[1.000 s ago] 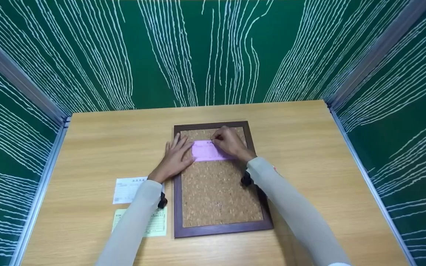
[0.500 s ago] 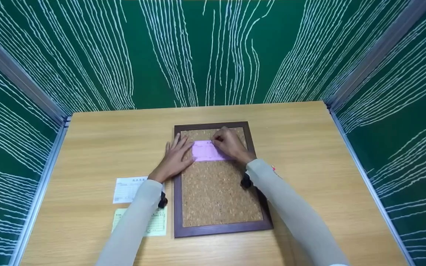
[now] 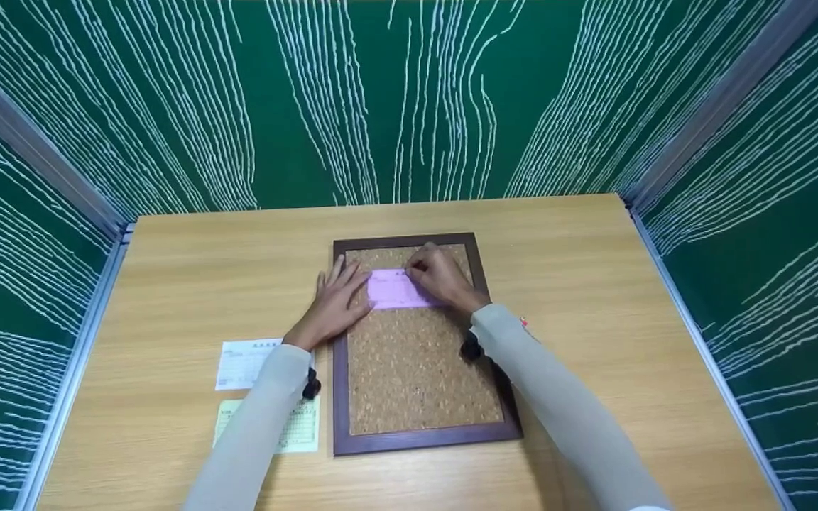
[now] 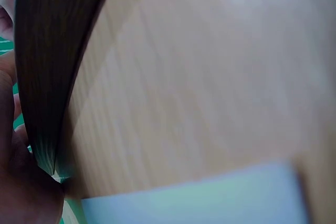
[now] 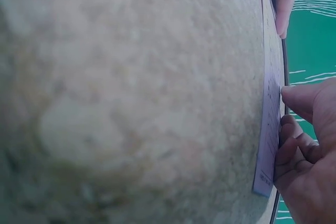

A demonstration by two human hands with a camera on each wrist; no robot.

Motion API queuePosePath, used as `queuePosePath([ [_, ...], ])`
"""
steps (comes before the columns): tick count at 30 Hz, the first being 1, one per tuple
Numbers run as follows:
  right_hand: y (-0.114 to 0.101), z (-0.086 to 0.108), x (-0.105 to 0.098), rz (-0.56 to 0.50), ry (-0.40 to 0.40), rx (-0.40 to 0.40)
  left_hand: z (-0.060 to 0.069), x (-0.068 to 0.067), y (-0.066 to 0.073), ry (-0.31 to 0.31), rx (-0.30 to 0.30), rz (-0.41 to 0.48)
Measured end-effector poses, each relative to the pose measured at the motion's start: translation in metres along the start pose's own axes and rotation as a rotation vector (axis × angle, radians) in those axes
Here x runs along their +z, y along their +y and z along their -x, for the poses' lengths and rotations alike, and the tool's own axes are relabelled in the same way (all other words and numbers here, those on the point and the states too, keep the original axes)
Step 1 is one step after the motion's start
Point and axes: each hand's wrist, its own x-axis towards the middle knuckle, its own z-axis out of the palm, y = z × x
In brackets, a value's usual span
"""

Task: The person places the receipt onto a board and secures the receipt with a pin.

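Observation:
A pink paper slip (image 3: 393, 289) with printed lines lies across the upper part of a dark-framed corkboard (image 3: 423, 376). My left hand (image 3: 334, 305) rests with spread fingers on the board's left side, thumb and fingertips touching the slip's left edge. Curled at the slip's top edge, my right hand (image 3: 441, 275) pinches what seems to be a pushpin, almost wholly covered by its fingertips. The right wrist view shows the same right hand (image 5: 310, 145) with thumb and bent fingers against the slip (image 5: 269, 114). Mostly the board's frame (image 4: 47, 51) and the tabletop fill the left wrist view.
Left of the board, a white printed slip (image 3: 242, 363) and a green printed slip (image 3: 301, 426) lie on the wooden table (image 3: 203, 277), partly under my left sleeve. A small red thing (image 3: 524, 322) shows beside my right sleeve. Green panels with white lines enclose the table.

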Motion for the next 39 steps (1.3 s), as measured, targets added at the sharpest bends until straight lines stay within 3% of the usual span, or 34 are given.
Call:
queuePosePath([
  [22,-0.0009,-0.0027,0.0005,0.025,-0.011,0.022,-0.0015,0.0010,-0.0006,0.010,-0.008,0.009],
  [33,-0.0024,-0.0030,-0.0011,-0.011,-0.012,0.063,-0.0028,0.0019,-0.0016,0.011,-0.006,0.014],
  [39,-0.0038,-0.0042,0.0023,0.006,0.000,0.031,-0.0027,0.0024,-0.0023,0.004,-0.020,0.018],
])
